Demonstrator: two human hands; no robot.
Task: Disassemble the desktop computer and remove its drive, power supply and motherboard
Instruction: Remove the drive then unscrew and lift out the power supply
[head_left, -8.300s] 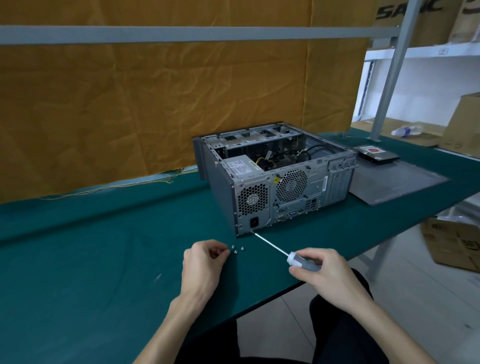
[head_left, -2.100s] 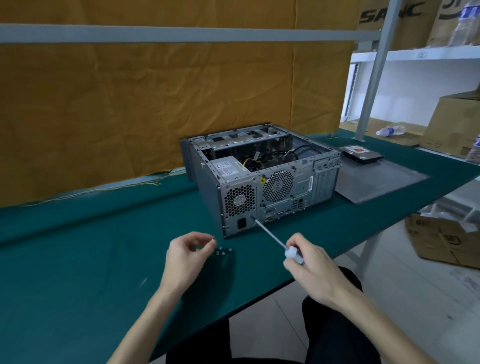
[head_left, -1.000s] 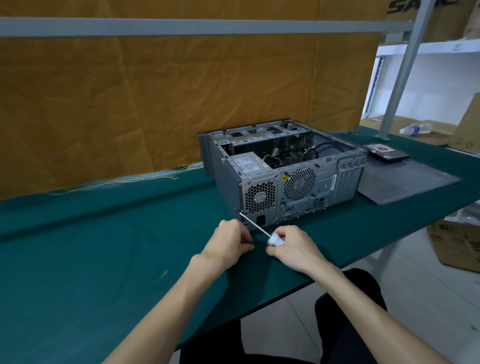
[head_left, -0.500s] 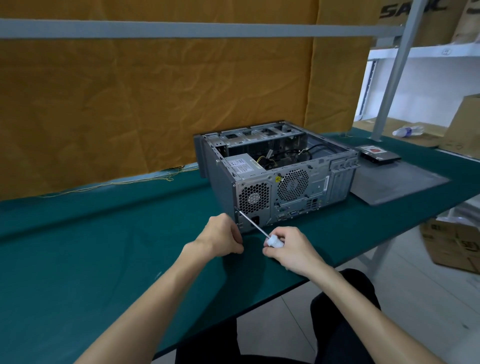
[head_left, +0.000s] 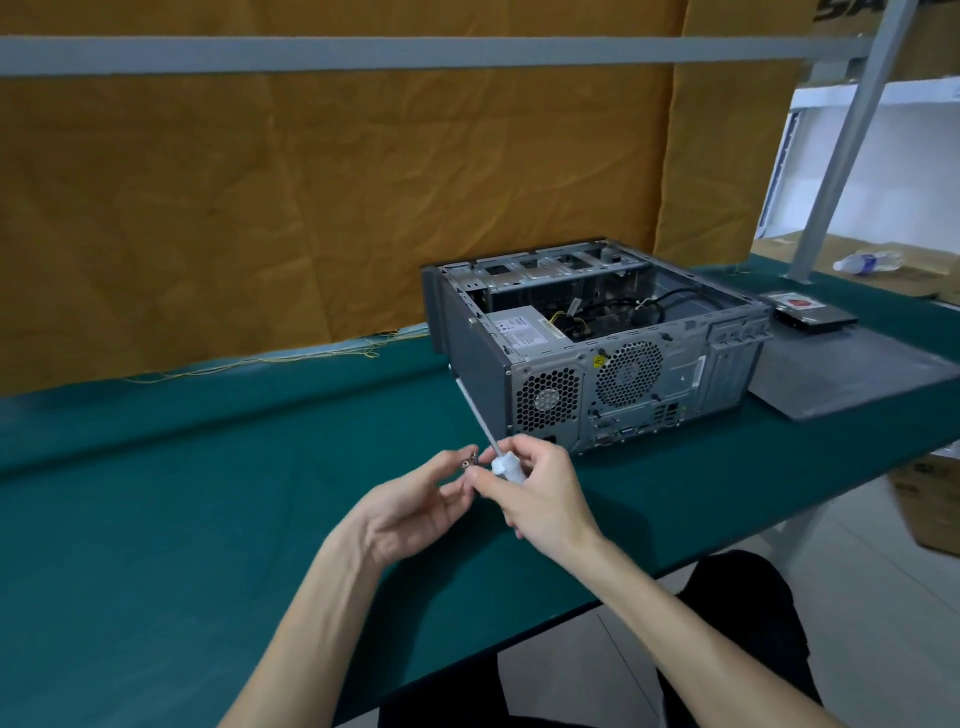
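A grey desktop computer case (head_left: 587, 353) lies open on its side on the green table (head_left: 208, 493), rear panel toward me. Its power supply (head_left: 524, 332) sits at the left rear, with black cables behind it. My right hand (head_left: 535, 493) grips a screwdriver (head_left: 498, 457) by its white handle, shaft pointing up and left toward the case's lower left corner. My left hand (head_left: 415, 504) is palm up just left of it, pinching small silver screws (head_left: 470, 461) at its fingertips. A removed drive (head_left: 805, 310) lies on the detached side panel (head_left: 852, 374) to the right.
An orange cloth hangs behind the table under a grey metal bar. A metal post, shelves with a plastic bottle (head_left: 865, 261) and cardboard boxes stand at the right. Another box (head_left: 930, 499) sits on the floor past the table's right end.
My left hand has lifted off the table and turned palm up with the screws in its fingertips. The screwdriver has drawn back from the case's rear panel toward me.
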